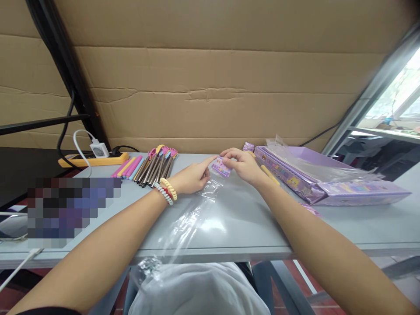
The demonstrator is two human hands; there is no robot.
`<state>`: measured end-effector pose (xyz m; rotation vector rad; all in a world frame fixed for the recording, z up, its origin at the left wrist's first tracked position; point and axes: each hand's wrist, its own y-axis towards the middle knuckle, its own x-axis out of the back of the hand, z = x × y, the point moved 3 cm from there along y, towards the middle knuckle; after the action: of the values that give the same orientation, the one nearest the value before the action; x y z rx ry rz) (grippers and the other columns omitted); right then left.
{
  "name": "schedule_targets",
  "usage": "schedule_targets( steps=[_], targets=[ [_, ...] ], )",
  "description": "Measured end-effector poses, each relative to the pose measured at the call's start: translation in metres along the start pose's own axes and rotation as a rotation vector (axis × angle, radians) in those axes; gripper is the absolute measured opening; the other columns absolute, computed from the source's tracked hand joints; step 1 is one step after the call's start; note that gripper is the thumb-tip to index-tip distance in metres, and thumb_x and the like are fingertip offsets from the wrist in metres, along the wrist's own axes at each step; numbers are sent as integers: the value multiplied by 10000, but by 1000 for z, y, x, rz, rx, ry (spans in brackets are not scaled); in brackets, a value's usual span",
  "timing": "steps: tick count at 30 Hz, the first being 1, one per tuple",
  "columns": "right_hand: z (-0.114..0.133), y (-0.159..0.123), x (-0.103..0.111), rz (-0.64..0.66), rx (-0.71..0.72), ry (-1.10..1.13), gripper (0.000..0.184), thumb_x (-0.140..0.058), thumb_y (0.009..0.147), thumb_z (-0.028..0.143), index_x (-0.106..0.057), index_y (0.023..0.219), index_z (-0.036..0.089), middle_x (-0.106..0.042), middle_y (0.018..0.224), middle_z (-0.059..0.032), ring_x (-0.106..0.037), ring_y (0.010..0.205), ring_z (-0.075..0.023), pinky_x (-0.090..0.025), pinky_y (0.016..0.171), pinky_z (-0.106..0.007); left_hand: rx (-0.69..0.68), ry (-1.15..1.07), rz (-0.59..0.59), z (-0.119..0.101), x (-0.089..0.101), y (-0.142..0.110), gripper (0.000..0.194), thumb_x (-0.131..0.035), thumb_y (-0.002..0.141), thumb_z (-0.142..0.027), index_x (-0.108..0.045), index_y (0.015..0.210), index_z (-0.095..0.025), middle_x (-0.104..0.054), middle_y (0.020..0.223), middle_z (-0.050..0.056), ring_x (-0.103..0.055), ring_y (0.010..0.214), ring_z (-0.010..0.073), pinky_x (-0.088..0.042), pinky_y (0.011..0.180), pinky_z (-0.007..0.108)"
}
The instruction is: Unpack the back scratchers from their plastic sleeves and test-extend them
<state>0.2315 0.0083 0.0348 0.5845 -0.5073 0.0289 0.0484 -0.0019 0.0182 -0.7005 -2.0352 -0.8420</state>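
Observation:
My right hand (241, 164) pinches a small purple printed packet (221, 167) between thumb and fingers, just above the tabletop. My left hand (192, 176) is beside it, its index finger stretched to the packet's upper left edge and the other fingers curled in. A long clear plastic wrapper (187, 225) runs from those curled fingers down over the table edge, its crumpled end near my lap. How firmly the left fingers grip the film is partly hidden. Bracelets circle my left wrist.
To the right lies an open purple box (288, 177) with clear film over it. Pens with decorated tops (157, 166) and coloured pens (131, 166) lie at the back left, near a yellow power strip (75, 161). A cardboard wall (210, 100) stands behind the grey table (249, 227).

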Motion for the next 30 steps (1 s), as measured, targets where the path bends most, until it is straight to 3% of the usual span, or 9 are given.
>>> schedule_targets(
  steps=[6, 11, 15, 19, 22, 24, 25, 28, 30],
  targets=[
    [-1, 2, 17, -185, -106, 154, 321, -674, 684, 462, -601, 717, 151, -601, 677, -25, -513, 583, -110, -437, 529, -257, 53, 44, 26, 10, -1, -1, 763, -469, 798, -145, -179, 1503, -137, -694, 905, 31, -611, 773, 158, -451, 726, 264],
    [6, -1, 18, -136, -76, 54, 345, -649, 730, 496, -603, 714, 154, -536, 555, 11, -442, 482, -85, -364, 465, -241, 73, 58, 32, 12, 0, -1, 658, -468, 791, -144, -348, 1438, -120, -701, 904, 43, -625, 818, 175, -462, 777, 287],
    [30, -9, 23, -159, 21, -62, 343, -618, 774, 505, -598, 713, 168, -498, 528, 15, -352, 452, -71, -288, 453, -244, 74, 49, 31, 12, 1, -1, 653, -470, 782, -141, -368, 1426, -128, -700, 896, 36, -626, 812, 173, -465, 773, 287],
    [71, -25, 53, -211, 125, -158, 363, -603, 783, 556, -586, 739, 196, -502, 558, -5, -403, 484, -103, -307, 473, -262, 89, 37, 10, 14, 3, -3, 696, -474, 772, -142, -315, 1450, -129, -694, 913, 32, -616, 815, 168, -463, 768, 278],
    [88, -41, 81, 95, 66, -336, 390, -598, 774, 582, -575, 672, 206, -504, 554, -20, -426, 495, -115, -312, 480, -274, 100, 35, 0, 16, 5, -4, 704, -474, 774, -150, -299, 1456, -129, -694, 921, 34, -616, 833, 169, -463, 781, 276],
    [82, -56, 96, 386, -48, -529, 397, -605, 770, 573, -571, 611, 211, -499, 535, -24, -426, 487, -116, -316, 487, -284, 107, 45, 1, 17, 6, -4, 697, -472, 775, -148, -308, 1452, -125, -697, 924, 37, -619, 843, 173, -461, 795, 281],
    [75, -64, 104, 441, -91, -609, 396, -605, 771, 567, -566, 596, 214, -496, 526, -26, -435, 489, -122, -320, 492, -288, 109, 49, 2, 17, 6, -4, 694, -471, 776, -146, -312, 1451, -120, -699, 924, 39, -620, 845, 176, -461, 801, 285],
    [56, -77, 124, 105, -71, -774, 365, -569, 808, 543, -559, 634, 222, -510, 556, -40, -488, 544, -152, -343, 533, -301, 109, 48, -4, 17, 7, -5, 684, -471, 774, -145, -330, 1443, -115, -701, 914, 41, -623, 836, 179, -466, 803, 292],
    [42, -83, 125, -40, -60, -842, 338, -567, 813, 518, -555, 648, 223, -518, 572, -49, -509, 561, -166, -346, 541, -305, 106, 46, -10, 17, 8, -5, 678, -473, 772, -145, -343, 1437, -123, -700, 905, 38, -623, 832, 178, -469, 797, 292]
  ],
)
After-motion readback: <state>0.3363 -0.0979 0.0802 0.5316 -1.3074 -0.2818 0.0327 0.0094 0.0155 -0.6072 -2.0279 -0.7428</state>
